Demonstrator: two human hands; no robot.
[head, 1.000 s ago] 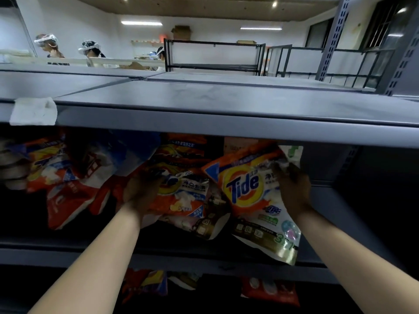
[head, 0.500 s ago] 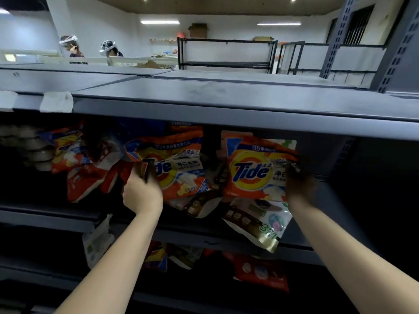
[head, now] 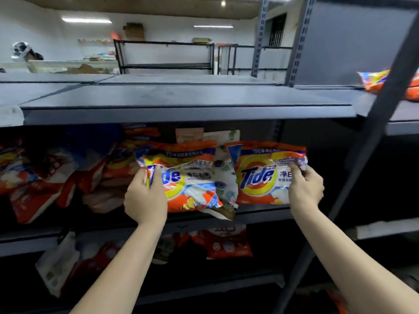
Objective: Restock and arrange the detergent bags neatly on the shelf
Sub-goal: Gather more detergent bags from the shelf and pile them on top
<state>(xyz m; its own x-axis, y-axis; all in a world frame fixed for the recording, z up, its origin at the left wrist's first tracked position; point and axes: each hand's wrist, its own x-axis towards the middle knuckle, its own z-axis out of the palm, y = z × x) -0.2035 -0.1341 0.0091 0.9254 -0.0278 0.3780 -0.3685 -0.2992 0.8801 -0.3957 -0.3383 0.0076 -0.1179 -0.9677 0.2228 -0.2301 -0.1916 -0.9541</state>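
Observation:
Two orange Tide detergent bags stand side by side on the middle shelf [head: 260, 210]. My left hand [head: 145, 198] grips the left edge of the left Tide bag [head: 188, 177]. My right hand [head: 306, 189] pinches the upper right edge of the right Tide bag [head: 260, 175], which stands upright. A white patterned bag [head: 223, 177] shows between and behind them, and its lower end hangs over the shelf's front edge. Several more red and orange bags [head: 45, 177] lie slumped in a heap to the left on the same shelf.
The grey top shelf [head: 181, 96] is right above the bags. A slanted dark upright post [head: 362, 164] stands to the right. Another orange bag [head: 385, 80] lies on the neighbouring rack's shelf. Red bags [head: 224, 243] sit on the lower shelf. A person stands far left in the background.
Both bags have been raised and set more upright. The right Tide bag moved up and right, off the white bag's lower part. My view has shifted to the right.

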